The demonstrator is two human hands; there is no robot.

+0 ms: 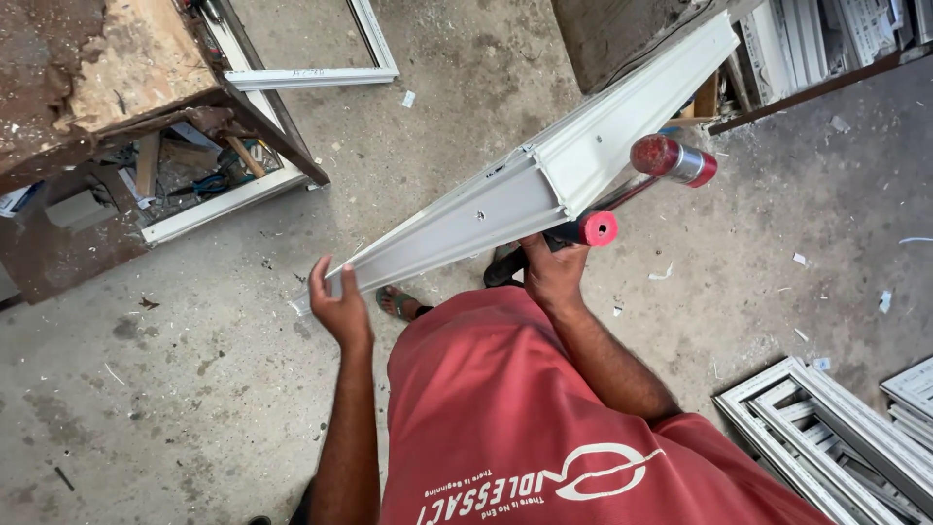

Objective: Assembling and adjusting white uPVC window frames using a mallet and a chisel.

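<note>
Frame (544,175): white window frame, tilted up off the floor, running from our left hand out past our right.
Left hand (340,306): fingers curling closed around the near lower end.
Right hand (554,272): wrapped shut on the red-handled mallet (632,190), pressing it against the frame's edge.
Doing it well: we are judging that keeping both grips firm keeps the frame from twisting.
Beyond the grips: workbench (117,87), concrete floor (175,389).

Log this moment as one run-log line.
left hand: grips white frame end | right hand: holds frame plus red mallet | setting: concrete floor
</note>
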